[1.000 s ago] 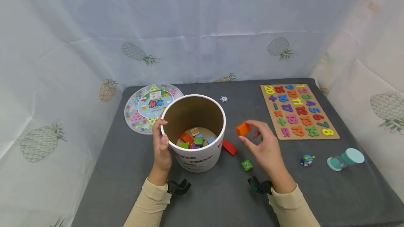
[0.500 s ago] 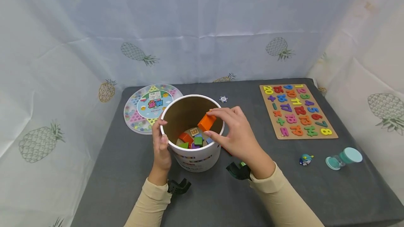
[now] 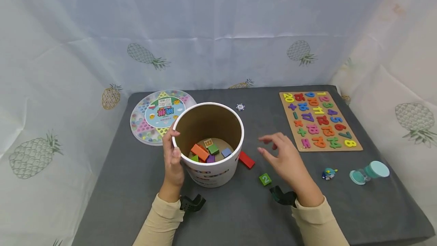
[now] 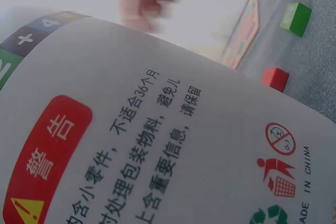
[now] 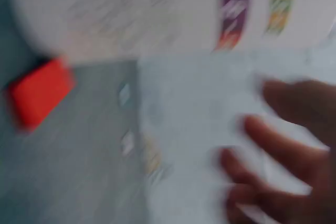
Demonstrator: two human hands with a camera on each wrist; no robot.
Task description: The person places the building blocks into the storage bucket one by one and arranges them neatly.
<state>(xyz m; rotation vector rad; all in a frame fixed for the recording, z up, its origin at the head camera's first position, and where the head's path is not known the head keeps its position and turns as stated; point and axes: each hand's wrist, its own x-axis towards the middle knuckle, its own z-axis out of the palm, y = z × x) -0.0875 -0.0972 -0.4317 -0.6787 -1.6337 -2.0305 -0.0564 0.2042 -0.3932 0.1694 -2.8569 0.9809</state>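
A white round bucket [image 3: 211, 170] stands on the table, its open top tilted towards me. My left hand [image 3: 173, 162] grips its rim on the left side, and the bucket's printed wall fills most of the left wrist view. Inside lie an orange block [image 3: 200, 152], a green block [image 3: 213, 149], a purple block [image 3: 210, 158], a blue block [image 3: 226, 152] and a few others. To the bucket's right hovers my right hand [image 3: 286, 160], holding nothing, its fingers loosely bent. Nearest to it are a red block [image 3: 246, 160] beside the bucket and a green block marked 2 [image 3: 265, 179].
A round game board [image 3: 146, 124] lies behind the bucket on the left. At the back are a poker chip [image 3: 240, 107] and a number puzzle board [image 3: 298, 141]. A small toy figure [image 3: 329, 174] and a teal hourglass [image 3: 369, 172] lie to the right.
My right hand carried an orange block leftward over the bucket, let it drop inside, and has moved back right. The blocks inside lie differently. The left hand has kept its grip.
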